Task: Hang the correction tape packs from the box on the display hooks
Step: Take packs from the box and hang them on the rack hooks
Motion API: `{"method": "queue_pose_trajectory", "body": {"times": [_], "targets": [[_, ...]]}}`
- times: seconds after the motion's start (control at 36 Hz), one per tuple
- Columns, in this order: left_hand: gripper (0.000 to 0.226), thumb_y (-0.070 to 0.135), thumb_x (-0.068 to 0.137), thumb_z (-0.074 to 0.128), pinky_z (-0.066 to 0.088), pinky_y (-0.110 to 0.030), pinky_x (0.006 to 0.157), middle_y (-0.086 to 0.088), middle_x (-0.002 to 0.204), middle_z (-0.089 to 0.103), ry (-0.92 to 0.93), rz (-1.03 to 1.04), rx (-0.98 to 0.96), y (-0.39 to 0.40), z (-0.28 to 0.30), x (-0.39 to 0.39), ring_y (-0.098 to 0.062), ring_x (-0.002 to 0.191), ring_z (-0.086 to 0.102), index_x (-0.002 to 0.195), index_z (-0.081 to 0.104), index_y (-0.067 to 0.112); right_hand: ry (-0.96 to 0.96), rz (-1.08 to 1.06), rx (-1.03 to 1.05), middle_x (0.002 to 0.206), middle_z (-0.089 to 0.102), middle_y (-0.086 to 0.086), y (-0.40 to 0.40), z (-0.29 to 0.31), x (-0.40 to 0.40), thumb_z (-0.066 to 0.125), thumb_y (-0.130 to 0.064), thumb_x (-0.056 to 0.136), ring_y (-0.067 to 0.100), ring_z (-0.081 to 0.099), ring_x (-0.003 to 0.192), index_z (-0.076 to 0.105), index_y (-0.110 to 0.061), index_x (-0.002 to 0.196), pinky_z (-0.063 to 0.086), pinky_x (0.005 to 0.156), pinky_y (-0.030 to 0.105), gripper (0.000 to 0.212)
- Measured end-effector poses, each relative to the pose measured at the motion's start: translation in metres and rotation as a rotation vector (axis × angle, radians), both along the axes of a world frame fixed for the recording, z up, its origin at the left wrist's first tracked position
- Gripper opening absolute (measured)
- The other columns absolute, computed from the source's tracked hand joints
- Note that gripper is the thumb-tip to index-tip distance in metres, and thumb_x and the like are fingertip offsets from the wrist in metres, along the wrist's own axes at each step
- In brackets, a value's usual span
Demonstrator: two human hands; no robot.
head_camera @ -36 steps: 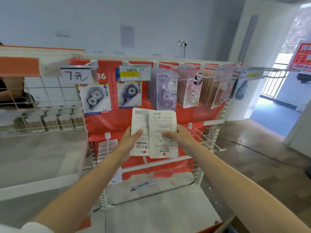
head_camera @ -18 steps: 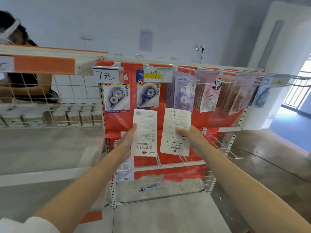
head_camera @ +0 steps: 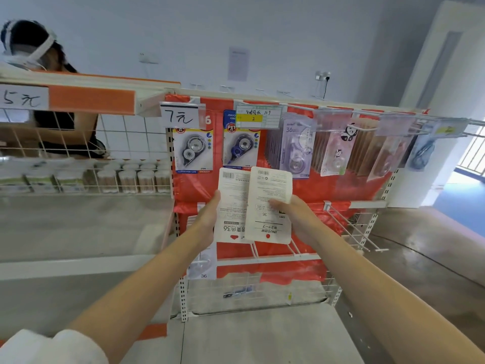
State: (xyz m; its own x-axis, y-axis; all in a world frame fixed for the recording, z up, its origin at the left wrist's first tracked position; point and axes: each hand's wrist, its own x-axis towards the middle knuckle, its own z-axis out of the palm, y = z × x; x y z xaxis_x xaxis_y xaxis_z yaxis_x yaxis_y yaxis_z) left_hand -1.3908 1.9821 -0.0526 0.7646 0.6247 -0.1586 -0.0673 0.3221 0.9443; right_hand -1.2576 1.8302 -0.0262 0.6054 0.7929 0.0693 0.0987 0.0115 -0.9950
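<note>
I hold two correction tape packs upside down, white printed backs toward me, in front of the red display panel (head_camera: 341,185). My left hand (head_camera: 207,222) grips the left pack (head_camera: 231,206) by its left edge. My right hand (head_camera: 296,219) grips the right pack (head_camera: 270,203), which overlaps the left one's right edge. Above them, correction tape packs (head_camera: 193,151) hang on the top row of display hooks (head_camera: 367,127). Bare white hooks (head_camera: 349,227) stick out lower right of my right hand. The box is not in view.
Price tags reading "7元" (head_camera: 179,117) and "5元" (head_camera: 22,99) are clipped to the rail. A wire basket with small jars (head_camera: 131,179) sits at left. Another person (head_camera: 36,56) stands behind the left shelf. A grey shelf board (head_camera: 249,337) lies below.
The two packs were apart half a second ago; now the right pack overlaps the left again. The view has tilted up and shifted left, so the display sits further right.
</note>
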Motion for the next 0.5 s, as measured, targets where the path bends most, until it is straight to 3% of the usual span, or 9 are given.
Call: {"method": "queue_pose_trajectory", "body": {"times": [0.14,0.25,0.33,0.39,0.44,0.5], "targets": [[0.043,0.044,0.103,0.031,0.052,-0.044,0.086,-0.008,0.115,0.068,-0.047,-0.062,-0.032,-0.014,0.000,0.006,-0.026,0.102,0.065,0.114,0.063,0.019,0.074,0.093,0.048,0.117,0.068,0.005,0.004,-0.004,-0.015,0.055,-0.010,0.094,0.023,0.065,0.107,0.063,-0.016,0.114,0.051,0.095,0.045,0.023],[0.046,0.045,0.102,0.035,0.048,-0.049,0.098,-0.011,0.117,0.069,-0.042,-0.142,0.025,-0.022,0.001,0.009,-0.030,0.109,0.065,0.122,0.064,0.016,0.093,0.127,-0.015,0.112,0.071,0.003,0.009,-0.008,-0.024,0.057,-0.012,0.094,0.022,0.067,0.104,0.064,-0.018,0.111,0.053,0.091,0.044,0.020],[0.054,0.050,0.101,0.032,0.051,-0.037,0.086,-0.012,0.117,0.068,-0.019,-0.092,0.093,-0.015,0.001,0.006,-0.025,0.100,0.065,0.121,0.064,0.011,0.040,0.155,-0.090,0.112,0.071,0.002,0.006,-0.005,-0.022,0.061,-0.013,0.092,0.021,0.068,0.102,0.062,-0.014,0.117,0.055,0.086,0.037,0.025],[0.056,0.050,0.101,0.030,0.048,-0.032,0.079,-0.014,0.109,0.066,-0.037,-0.068,0.093,-0.006,0.002,0.002,-0.022,0.091,0.061,0.108,0.065,0.007,-0.027,0.188,-0.192,0.110,0.071,0.001,0.001,-0.002,-0.019,0.064,-0.015,0.090,0.020,0.068,0.099,0.060,-0.017,0.116,0.055,0.084,0.036,0.027],[0.046,0.047,0.098,0.039,0.046,-0.031,0.076,-0.011,0.097,0.064,-0.029,-0.082,0.105,0.002,0.005,-0.004,-0.020,0.085,0.059,0.100,0.063,0.009,-0.083,0.251,-0.303,0.105,0.072,-0.001,-0.005,0.001,-0.016,0.065,-0.015,0.089,0.020,0.069,0.096,0.060,-0.023,0.108,0.055,0.083,0.037,0.021],[0.032,0.036,0.094,0.054,0.050,-0.030,0.073,-0.009,0.098,0.064,0.039,-0.182,0.211,0.011,0.006,-0.011,-0.020,0.087,0.062,0.109,0.062,0.008,-0.107,0.335,-0.391,0.103,0.071,0.000,-0.008,0.002,-0.016,0.066,-0.014,0.088,0.020,0.069,0.092,0.060,-0.021,0.108,0.057,0.081,0.036,0.022]]}}
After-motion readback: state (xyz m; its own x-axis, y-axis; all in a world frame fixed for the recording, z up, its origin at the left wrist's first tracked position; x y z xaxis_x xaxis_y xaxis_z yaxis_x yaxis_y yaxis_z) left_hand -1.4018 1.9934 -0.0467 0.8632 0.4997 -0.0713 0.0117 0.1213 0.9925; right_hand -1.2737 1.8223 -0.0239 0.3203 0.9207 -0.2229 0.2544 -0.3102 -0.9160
